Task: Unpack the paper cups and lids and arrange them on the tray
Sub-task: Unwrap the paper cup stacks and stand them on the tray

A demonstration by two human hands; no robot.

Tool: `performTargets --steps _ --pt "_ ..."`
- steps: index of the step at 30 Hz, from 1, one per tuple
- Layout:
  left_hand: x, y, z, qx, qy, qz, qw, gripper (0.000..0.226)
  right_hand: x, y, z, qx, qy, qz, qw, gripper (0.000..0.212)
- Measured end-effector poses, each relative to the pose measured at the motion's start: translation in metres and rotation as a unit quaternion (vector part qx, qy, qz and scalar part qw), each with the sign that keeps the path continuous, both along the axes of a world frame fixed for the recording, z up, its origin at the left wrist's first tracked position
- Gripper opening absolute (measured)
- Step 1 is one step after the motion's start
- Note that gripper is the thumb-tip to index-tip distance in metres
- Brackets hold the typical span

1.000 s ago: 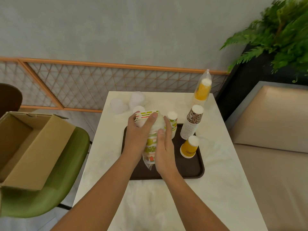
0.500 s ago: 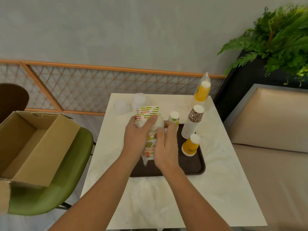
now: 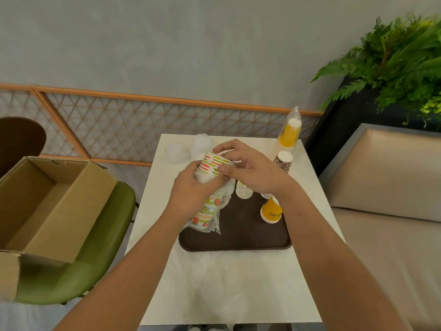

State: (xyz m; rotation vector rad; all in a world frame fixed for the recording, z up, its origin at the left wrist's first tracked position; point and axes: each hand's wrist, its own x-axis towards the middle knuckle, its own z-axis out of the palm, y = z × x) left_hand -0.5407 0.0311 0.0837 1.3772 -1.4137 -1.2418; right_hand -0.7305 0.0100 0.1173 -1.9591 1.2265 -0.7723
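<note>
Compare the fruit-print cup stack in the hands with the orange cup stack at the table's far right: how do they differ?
The fruit-print stack is tilted, gripped by the left hand and right hand over the tray; the orange stack stands upright on the table, untouched. The fruit-print stack's plastic sleeve sits low, baring its top cups; the orange stack is fully sleeved. Both are nested paper cups.

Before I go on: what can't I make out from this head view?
Head view only:
- Fruit-print stack: its middle, under the left hand; how far it is out of the sleeve is unclear.
- White stack on the tray: its top, behind the right hand.
- Brown stack: its lower part, behind the right wrist.
- Orange cup: print too small to read.
</note>
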Motion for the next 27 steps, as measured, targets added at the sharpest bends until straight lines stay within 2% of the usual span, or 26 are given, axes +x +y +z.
performTargets --steps 6,12,13,15,18,21,24,27 --pt "-0.001 0.002 0.002 -0.011 -0.008 -0.001 1.0 0.047 0.004 0.005 -0.009 -0.042 -0.074 -0.05 0.995 0.019" --pt "0.0 0.001 -0.005 0.008 0.019 0.025 0.999 0.045 -0.015 0.0 -0.004 -0.078 -0.148 -0.198 0.966 0.018" --pt "0.0 0.0 -0.005 0.016 0.031 0.036 0.999 0.045 -0.018 0.0 -0.006 -0.063 -0.177 -0.212 0.959 0.023" --pt "-0.002 -0.002 -0.005 0.035 0.061 0.054 0.996 0.045 -0.021 0.004 -0.012 -0.026 -0.217 -0.214 0.952 0.049" --pt "-0.007 -0.005 -0.004 0.06 0.093 0.074 0.991 0.062 -0.021 0.011 -0.025 0.013 -0.214 -0.188 0.959 0.087" --pt "-0.008 -0.01 -0.006 0.073 0.123 0.097 0.985 0.055 -0.028 0.013 -0.034 0.053 -0.183 -0.147 0.971 0.094" --pt "-0.012 -0.014 -0.008 0.065 0.106 0.094 0.988 0.043 -0.029 0.014 -0.048 0.139 -0.154 -0.086 0.974 0.107" --pt "-0.018 -0.019 -0.012 0.054 0.085 0.095 0.99 0.043 -0.025 0.009 -0.066 0.161 -0.156 -0.093 0.97 0.116"
